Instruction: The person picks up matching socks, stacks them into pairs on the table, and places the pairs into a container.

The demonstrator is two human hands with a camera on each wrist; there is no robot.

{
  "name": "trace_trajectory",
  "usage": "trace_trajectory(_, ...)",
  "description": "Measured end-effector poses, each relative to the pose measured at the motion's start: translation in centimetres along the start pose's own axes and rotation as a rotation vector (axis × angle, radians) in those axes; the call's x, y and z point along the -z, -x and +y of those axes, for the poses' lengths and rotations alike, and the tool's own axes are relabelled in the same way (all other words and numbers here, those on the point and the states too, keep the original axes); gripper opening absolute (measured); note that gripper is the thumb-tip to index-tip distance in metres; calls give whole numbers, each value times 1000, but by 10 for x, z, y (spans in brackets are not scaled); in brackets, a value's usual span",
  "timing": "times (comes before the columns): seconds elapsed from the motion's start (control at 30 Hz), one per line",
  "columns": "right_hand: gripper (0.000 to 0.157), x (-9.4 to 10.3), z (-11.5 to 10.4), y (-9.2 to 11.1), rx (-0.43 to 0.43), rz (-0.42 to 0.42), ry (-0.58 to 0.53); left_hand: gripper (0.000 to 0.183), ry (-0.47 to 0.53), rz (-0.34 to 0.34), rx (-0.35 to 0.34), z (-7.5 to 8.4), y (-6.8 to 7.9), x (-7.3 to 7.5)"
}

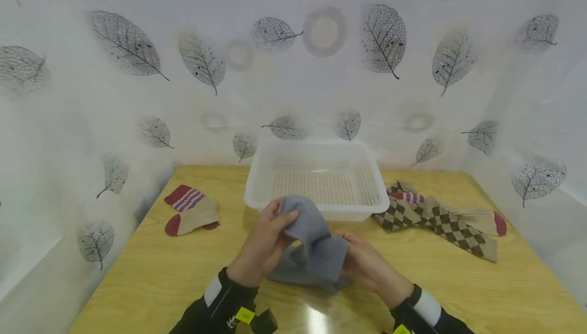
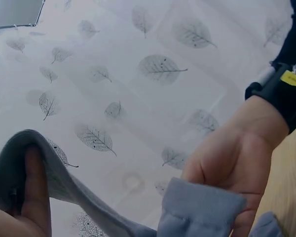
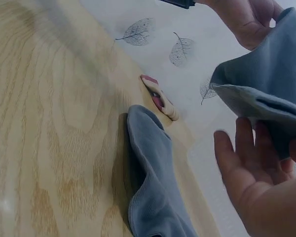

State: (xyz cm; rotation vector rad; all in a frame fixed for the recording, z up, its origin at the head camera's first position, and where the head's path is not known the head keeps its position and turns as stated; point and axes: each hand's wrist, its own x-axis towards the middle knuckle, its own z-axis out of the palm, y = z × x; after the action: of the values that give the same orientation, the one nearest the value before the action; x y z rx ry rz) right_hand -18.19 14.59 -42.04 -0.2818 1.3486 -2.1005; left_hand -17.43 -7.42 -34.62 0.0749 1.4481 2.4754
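Note:
Soft grey-blue socks [image 1: 304, 222] are between the two hands, above the table's middle. The left hand [image 1: 263, 242] grips the raised end, its thumb on top of the fabric; in the left wrist view a finger [image 2: 35, 182] lies inside the fold. At the other side, the right hand [image 1: 367, 265] pinches a folded-over cuff [image 2: 202, 205]. Below the hands, more grey sock fabric [image 3: 155, 173] lies loosely on the wood in the right wrist view. Whether it is a separate sock, I cannot tell.
Behind the hands stands a white plastic basket [image 1: 357, 210] with a perforated bottom. Beige and maroon striped socks [image 1: 194, 214] lie at the table's left. To the right, argyle socks [image 1: 458, 232] overlap a beige sock with a maroon toe [image 1: 486, 219]. A leaf-print curtain [image 1: 293, 84] surrounds the table.

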Motion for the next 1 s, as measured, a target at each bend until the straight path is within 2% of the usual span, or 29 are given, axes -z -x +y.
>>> trace_trajectory(0.1,34,8,1,2,-7,-122,-141,36,8,3,-5,-1,-1,1)
trace_trajectory(0.17,41,12,2,3,-22,-167,-232,37,14,10,-7,-2,-1,2)
trace_trajectory(0.3,39,14,1,6,-60,-127,-313,36,15,24,2,-4,-2,4)
trace_trajectory(0.47,24,13,-2,8,-49,-78,-186,36,8,24,-4,-3,-2,4)
trace_trajectory(0.57,35,15,-4,10,-45,-65,-77,34,1,32,-25,-2,-4,7)
trace_trajectory(0.63,40,19,-7,12,-49,-47,-20,34,-38,55,-45,-2,-5,11)
trace_trajectory(0.8,40,33,-14,17,-47,45,64,34,-177,149,-69,-5,-8,33)
trace_trajectory(1.0,33,45,-23,23,-33,161,178,34,-332,174,-5,-16,-9,64)
